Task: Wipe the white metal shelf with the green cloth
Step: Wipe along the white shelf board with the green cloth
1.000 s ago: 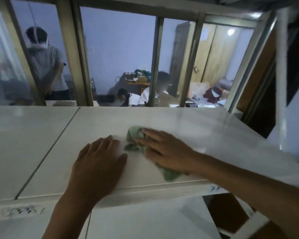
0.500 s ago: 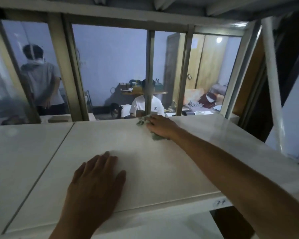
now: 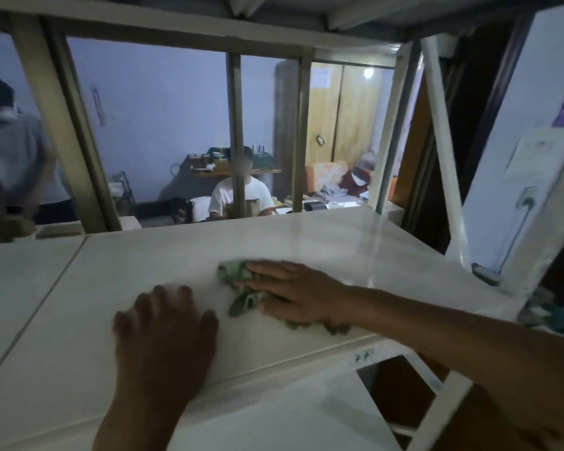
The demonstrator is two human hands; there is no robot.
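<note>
The white metal shelf [image 3: 150, 258] spreads flat across the middle of the head view. A crumpled green cloth [image 3: 236, 276] lies on it right of centre, pressed down under my right hand [image 3: 293, 292], whose fingers point left over the cloth. My left hand [image 3: 163, 333] rests flat on the shelf near its front edge, fingers spread, holding nothing. The two hands are a short gap apart.
A seam [image 3: 56, 288] divides the shelf into two panels. White uprights [image 3: 443, 157] stand at the right, another shelf board [image 3: 209, 14] runs overhead. Beyond the frame, a person [image 3: 241, 193] sits and another [image 3: 10, 157] stands at the left.
My right hand has pulled the cloth back from the shelf's far edge toward the front, close to my left hand. The left hand has stayed flat in place.
</note>
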